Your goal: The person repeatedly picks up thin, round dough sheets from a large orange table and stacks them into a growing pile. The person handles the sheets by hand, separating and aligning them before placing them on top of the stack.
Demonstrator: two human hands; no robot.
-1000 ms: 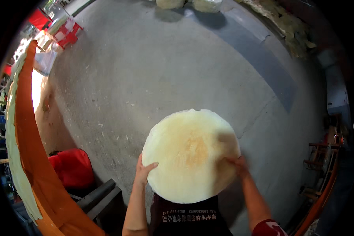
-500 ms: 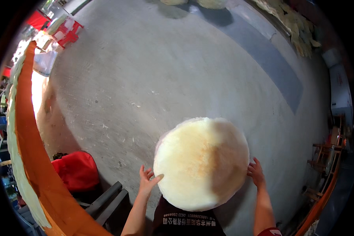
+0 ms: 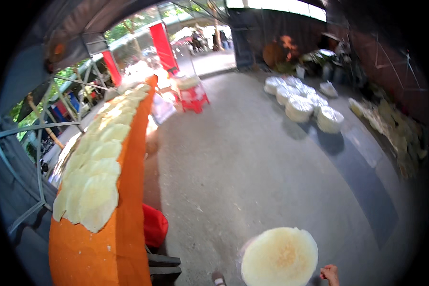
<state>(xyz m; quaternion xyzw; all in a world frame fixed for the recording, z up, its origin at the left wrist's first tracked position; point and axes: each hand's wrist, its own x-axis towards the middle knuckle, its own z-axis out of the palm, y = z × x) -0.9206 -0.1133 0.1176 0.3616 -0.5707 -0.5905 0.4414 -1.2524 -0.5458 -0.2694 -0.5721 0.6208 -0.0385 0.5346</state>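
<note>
A thick round stack of pale flatbreads (image 3: 280, 257), browned in patches on its top sheet, is low in the picture, right of the middle. Just to its right is my right hand (image 3: 329, 274), apart from the rim. Its fingers look curled in, with nothing visible in them. My left hand is out of the picture. On the left, a long orange-covered table (image 3: 128, 200) carries overlapping thin flatbreads (image 3: 100, 164) spread along it.
Several round white-topped stacks (image 3: 299, 108) stand on the grey floor further off. A red stool (image 3: 193, 100) is beyond the table's far end. A red cushioned thing (image 3: 155, 226) and dark beams (image 3: 164, 267) sit beside the table. Pale sheets (image 3: 391, 128) are heaped at right.
My view has lifted and swung left, bringing the table and far stacks into sight. The flatbread stack now appears lower and further right. My left hand has left the picture; my right hand's fingers have curled.
</note>
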